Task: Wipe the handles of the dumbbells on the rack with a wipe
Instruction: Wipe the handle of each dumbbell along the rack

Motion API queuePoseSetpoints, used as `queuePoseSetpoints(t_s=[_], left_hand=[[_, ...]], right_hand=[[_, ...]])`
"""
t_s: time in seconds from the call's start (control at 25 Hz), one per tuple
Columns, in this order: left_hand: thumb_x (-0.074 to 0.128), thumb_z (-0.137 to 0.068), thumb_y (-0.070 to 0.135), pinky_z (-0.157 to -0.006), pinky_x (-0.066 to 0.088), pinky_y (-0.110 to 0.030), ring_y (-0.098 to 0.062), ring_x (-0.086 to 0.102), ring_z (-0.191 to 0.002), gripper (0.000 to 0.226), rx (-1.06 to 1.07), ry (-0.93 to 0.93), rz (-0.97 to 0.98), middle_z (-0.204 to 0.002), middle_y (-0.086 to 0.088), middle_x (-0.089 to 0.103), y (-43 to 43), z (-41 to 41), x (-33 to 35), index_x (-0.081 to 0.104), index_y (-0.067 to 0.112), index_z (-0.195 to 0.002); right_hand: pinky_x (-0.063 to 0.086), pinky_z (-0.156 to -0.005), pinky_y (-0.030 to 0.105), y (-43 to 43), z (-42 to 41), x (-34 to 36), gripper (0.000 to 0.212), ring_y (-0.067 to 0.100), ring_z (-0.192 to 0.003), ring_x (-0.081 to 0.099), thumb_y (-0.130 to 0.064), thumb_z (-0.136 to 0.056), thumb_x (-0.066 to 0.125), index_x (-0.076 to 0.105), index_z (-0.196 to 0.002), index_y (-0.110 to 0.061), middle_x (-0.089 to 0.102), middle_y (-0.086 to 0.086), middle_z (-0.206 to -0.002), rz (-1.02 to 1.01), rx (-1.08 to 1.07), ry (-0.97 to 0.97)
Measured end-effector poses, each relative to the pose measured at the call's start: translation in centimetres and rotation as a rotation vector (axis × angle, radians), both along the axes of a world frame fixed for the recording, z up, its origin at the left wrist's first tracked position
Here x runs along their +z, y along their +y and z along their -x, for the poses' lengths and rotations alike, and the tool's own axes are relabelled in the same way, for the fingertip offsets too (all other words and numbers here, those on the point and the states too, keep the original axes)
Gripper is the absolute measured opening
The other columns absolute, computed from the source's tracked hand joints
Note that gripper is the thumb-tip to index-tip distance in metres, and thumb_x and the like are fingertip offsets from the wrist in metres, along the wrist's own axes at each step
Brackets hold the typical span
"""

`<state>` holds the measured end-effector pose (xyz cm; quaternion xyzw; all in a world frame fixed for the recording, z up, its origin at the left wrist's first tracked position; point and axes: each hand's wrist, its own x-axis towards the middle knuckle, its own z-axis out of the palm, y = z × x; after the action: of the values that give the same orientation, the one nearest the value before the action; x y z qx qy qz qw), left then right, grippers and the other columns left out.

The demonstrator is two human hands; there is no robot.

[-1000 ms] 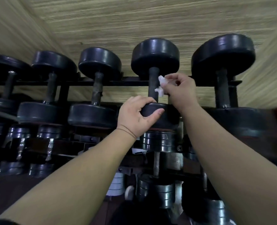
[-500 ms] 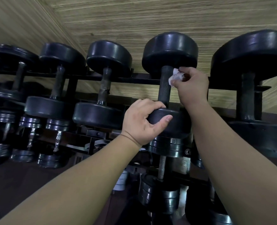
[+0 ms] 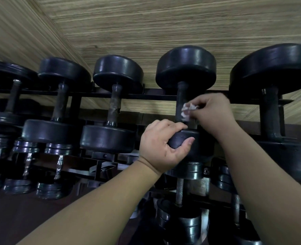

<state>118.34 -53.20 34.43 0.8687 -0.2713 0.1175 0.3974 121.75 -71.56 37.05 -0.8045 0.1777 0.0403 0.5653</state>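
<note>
Dumbbell handle (image 3: 181,101), wipe (image 3: 187,111) pinched against it by right hand (image 3: 215,112), left hand (image 3: 161,147) gripping near weight (image 3: 190,140): small wipe may slip from fingertips.

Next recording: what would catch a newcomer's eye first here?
At centre, the right hand pinches a crumpled white wipe against the handle of the second dumbbell from the right, while the left hand grips that dumbbell's near head. Around them, black dumbbells line the dark rack before a wood-grain wall.
</note>
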Motion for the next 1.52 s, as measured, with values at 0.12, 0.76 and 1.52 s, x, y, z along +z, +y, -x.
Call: queuePoseSetpoints(t_s=[0.12,0.76,1.52], left_hand=[[0.067,-0.089,0.046,-0.076,0.054,-0.041,-0.019,0.066,-0.081,0.038,0.008,0.01,0.011,-0.088,0.001,0.073,-0.1,0.1,-0.1,0.08,0.013,-0.102],[0.067,-0.089,0.042,-0.075,0.054,-0.04,-0.019,0.066,-0.081,0.036,0.007,0.003,0.007,-0.088,-0.001,0.073,0.0,0.2,0.1,0.08,0.012,-0.103],[0.067,-0.089,0.042,-0.078,0.054,-0.038,-0.018,0.064,-0.081,0.035,0.004,-0.008,-0.013,-0.088,0.001,0.071,0.2,0.1,-0.1,0.08,0.014,-0.104]], right_hand=[[0.047,-0.054,0.005,0.1,-3.2,0.5,0.008,-0.013,-0.051,0.061,0.006,-0.085,0.075,0.075,-0.089,-0.001,0.068,-0.005,-0.073,-0.027,-0.209,-0.149],[0.056,-0.062,0.017,-0.1,-3.3,-0.5,0.032,-0.003,-0.059,0.066,0.0,-0.081,0.077,0.071,-0.064,-0.026,0.071,-0.013,-0.068,-0.066,-0.246,-0.123],[0.061,-0.066,0.028,-0.1,1.2,-1.0,0.022,0.015,-0.065,0.073,0.008,-0.079,0.076,0.076,-0.076,-0.014,0.076,0.009,-0.076,-0.15,-0.103,0.16]])
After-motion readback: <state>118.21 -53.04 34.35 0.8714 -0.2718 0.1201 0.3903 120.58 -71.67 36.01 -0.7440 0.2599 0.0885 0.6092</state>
